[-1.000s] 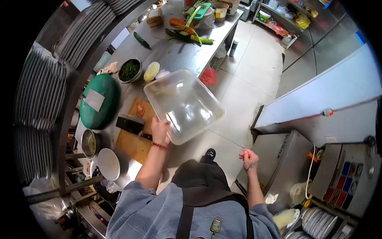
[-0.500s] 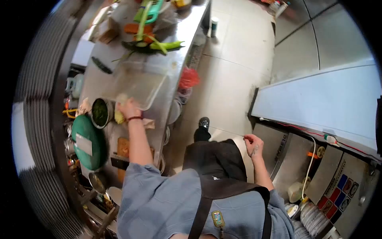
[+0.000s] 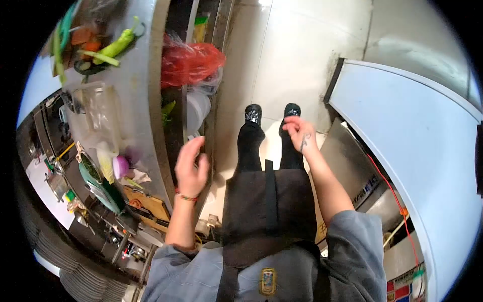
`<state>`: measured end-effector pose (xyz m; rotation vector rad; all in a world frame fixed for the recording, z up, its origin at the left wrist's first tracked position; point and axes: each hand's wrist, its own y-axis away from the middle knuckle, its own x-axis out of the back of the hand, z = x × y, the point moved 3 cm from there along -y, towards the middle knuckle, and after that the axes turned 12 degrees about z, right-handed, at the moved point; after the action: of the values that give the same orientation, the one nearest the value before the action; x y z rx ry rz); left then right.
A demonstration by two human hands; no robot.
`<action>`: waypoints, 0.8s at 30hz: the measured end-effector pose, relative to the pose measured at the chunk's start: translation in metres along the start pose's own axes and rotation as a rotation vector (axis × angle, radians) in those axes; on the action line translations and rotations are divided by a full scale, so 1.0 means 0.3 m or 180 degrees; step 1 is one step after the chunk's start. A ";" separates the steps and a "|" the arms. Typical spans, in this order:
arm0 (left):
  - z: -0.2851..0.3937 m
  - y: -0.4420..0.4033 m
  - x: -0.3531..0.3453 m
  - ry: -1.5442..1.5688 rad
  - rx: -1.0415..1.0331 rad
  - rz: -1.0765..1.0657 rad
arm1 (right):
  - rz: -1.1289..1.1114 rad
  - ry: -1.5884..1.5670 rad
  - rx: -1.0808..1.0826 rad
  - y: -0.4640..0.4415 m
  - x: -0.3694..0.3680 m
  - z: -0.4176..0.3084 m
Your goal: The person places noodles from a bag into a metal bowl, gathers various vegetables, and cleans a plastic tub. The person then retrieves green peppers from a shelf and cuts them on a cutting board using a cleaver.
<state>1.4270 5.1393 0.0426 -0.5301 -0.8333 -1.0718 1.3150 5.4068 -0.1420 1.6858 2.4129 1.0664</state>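
Bare steel runs along the left side of the room as a long counter, with the pale tiled floor beside it and a bluish-white panel across to the right. My view has swung further down the counter since half a second ago, and both black shoes now show below me, where just one did before.

My left hand has let go of the clear container. One second ago I had it lifted by its edge, and half a second ago my fingers were at its near side over the counter; now it rests on the steel (blurred and hard to make out against the shine), well apart from me. That hand stands open near the counter's edge, thumb spread from the fingers, with nothing in it. My right hand is out in front of my dark apron, its fingers bent and pointing left, and I cannot tell whether it is closed.

Just beside the container lie a piece of pale cabbage and a purple onion, the onion plainer to see than earlier. At the container's other end is a light green pepper. Under the countertop, the red plastic bag looms larger than it did half a second ago.
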 end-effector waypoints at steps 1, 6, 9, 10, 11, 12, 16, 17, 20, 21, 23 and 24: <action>-0.026 0.025 -0.102 0.0183 0.0388 -0.0277 | 0.0082 -0.0293 -0.0013 -0.052 -0.010 0.031; -0.232 0.157 -0.459 0.0447 0.1582 -0.1068 | 0.0261 -0.0848 -0.1218 -0.112 0.027 0.120; -0.423 0.152 -0.524 -0.0121 0.2227 -0.0793 | 0.0345 -0.0316 -0.0476 -0.091 0.049 0.309; -0.507 0.149 -0.535 -0.0219 0.2527 -0.0530 | 0.0235 -0.0076 -0.0643 -0.081 0.063 0.361; -0.625 0.159 -0.535 -0.0236 0.2453 -0.0016 | 0.0180 -0.0449 -0.1118 -0.060 0.067 0.440; -0.753 0.167 -0.519 -0.0246 0.2360 0.0497 | 0.0192 -0.0489 -0.1370 -0.045 0.070 0.473; -0.947 0.025 -0.314 -0.1073 0.3626 0.2880 | 0.0040 -0.0353 -0.1512 -0.035 0.061 0.556; -0.931 -0.044 -0.292 -0.1114 0.3606 0.2915 | 0.0064 -0.0463 -0.1518 -0.035 0.049 0.588; -0.992 -0.104 -0.274 -0.0971 0.4712 0.3338 | 0.0028 -0.0403 -0.1601 -0.049 0.001 0.622; -1.070 -0.087 -0.274 -0.1075 0.4703 0.3292 | -0.0003 -0.0412 -0.1587 -0.057 -0.018 0.612; -1.253 -0.018 -0.260 -0.1083 0.4861 0.3175 | -0.0138 -0.0224 -0.1780 -0.070 -0.051 0.585; -1.336 0.023 -0.249 -0.0994 0.5024 0.3105 | -0.0155 -0.0224 -0.1771 -0.072 -0.064 0.593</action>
<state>1.5487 4.8884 -0.2550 0.3001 -1.2091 0.6853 1.3720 5.4790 -0.2970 1.4322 1.8558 1.4632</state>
